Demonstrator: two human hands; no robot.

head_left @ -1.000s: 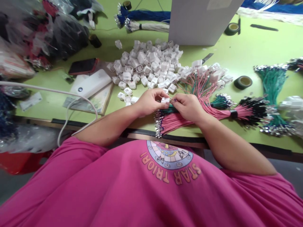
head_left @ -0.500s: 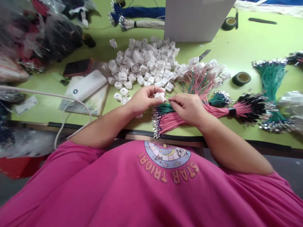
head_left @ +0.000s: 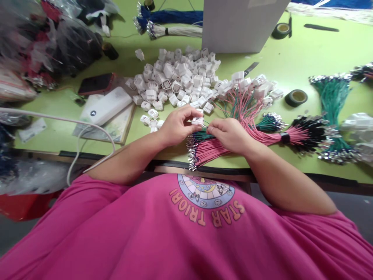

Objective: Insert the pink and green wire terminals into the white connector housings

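Observation:
Between the thumb and fingers of my left hand [head_left: 177,125] is a white plastic connector housing [head_left: 197,121]. My right hand [head_left: 230,133] is closed in a pinch just right of the housing, on a thin wire whose end is hidden by the fingers. Below both hands lies a bundle of pink wires [head_left: 211,152] with metal terminals at its left end. Green wires [head_left: 204,135] lie on top of that bundle, under the right fingertips. Behind the hands spreads a heap of white connector housings [head_left: 180,76].
Pink and green wires with housings fitted [head_left: 240,99] lie behind my right hand. Tape rolls [head_left: 296,98], green wire bundles [head_left: 335,112] and a grey box [head_left: 233,27] stand around. At left are a white power bank [head_left: 109,107], a phone [head_left: 96,83] and a cable [head_left: 96,126].
The housing in my left hand has turned slightly and sits a little lower. My right fingertips have shifted slightly down, still pinched close to it.

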